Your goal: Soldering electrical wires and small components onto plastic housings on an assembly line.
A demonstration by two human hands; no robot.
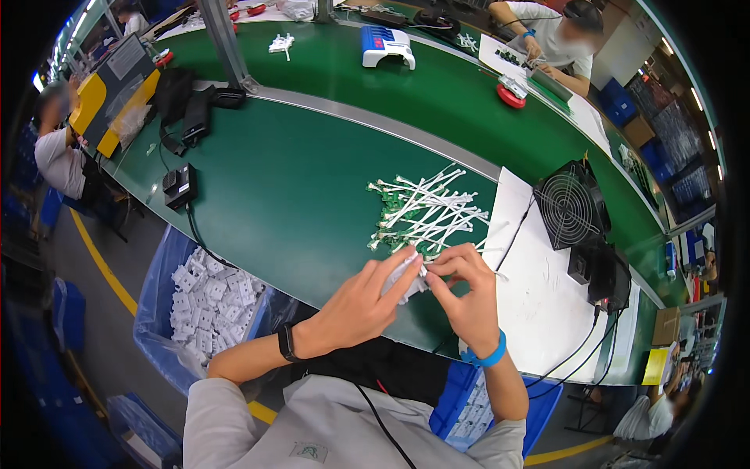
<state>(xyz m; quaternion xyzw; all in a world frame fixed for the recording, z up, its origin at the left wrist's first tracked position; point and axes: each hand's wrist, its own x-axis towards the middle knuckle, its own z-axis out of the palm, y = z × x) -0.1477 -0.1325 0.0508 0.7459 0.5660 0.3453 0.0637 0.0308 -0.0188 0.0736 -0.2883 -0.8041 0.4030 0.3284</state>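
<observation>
A small white plastic housing (406,283) is held up over the near edge of the green table. My left hand (363,301), with a black band at its wrist, grips it from the left. My right hand (462,285), a blue strap at its wrist, pinches at the housing's right side; what sits between its fingertips is too small to make out. Just beyond both hands lies a pile of small green circuit boards with white cable leads (433,207). One loose white lead pokes out past my right fingers.
At left below the table, a blue lined bin (160,313) holds white housings; another blue bin (476,406) is under my right arm. A black fan (564,205) and power adapter stand on white paper (539,313). A metal rail (351,117) crosses beyond. Co-workers sit across and left.
</observation>
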